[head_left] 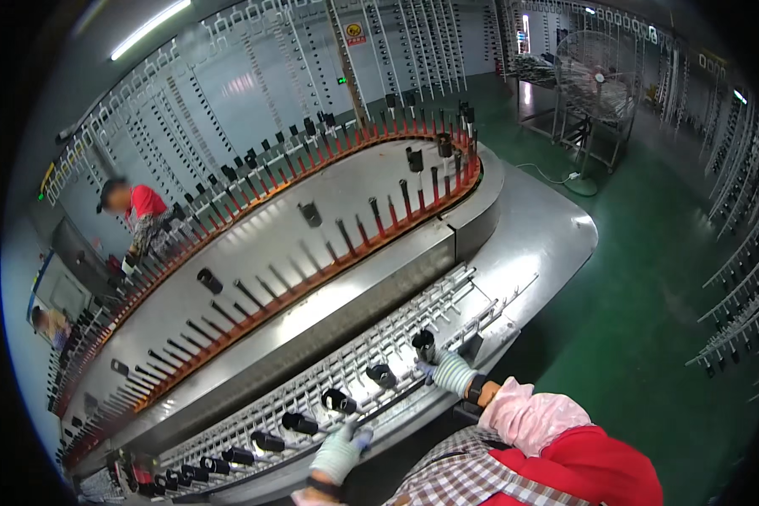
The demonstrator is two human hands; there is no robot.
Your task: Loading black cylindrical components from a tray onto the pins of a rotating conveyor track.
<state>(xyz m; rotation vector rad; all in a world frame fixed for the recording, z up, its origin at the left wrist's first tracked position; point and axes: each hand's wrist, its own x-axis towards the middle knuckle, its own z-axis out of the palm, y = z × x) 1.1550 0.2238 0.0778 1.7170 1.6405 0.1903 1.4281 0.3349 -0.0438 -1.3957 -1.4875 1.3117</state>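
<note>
Right hand: the gloved right hand [452, 371] sits at about five o'clock in the view, its grip closed around a short black tube [424, 345] that stands upright on the metal rack [371, 337].

Left hand: the gloved left hand [339, 451] lies at about six o'clock, resting on the long dark bar [392, 396] at the near edge of the rack; whether its grip is closed on the bar cannot be told.

Tube in hand: it is at the right end of a row of black tubes [312, 409] that runs away toward eight o'clock along the rack.

Handling: the tube looks stiff, light and smooth, probably a little slippery; the knit gloves should help. Holding it round the middle of its body, as the right hand does, seems the safest place.

Rack: a long steel frame of thin pins, with roughly eight tubes seated on it, spaced apart and not touching.

Conveyor: an oval track [295, 228] fills the centre toward eleven o'clock, ringed with red-based pegs; a few pegs carry black caps, many stand bare.

Other people: a person in a red top [139, 207] works at the far side, at about nine o'clock.

Floor: green floor [649, 278], at three o'clock.
</note>
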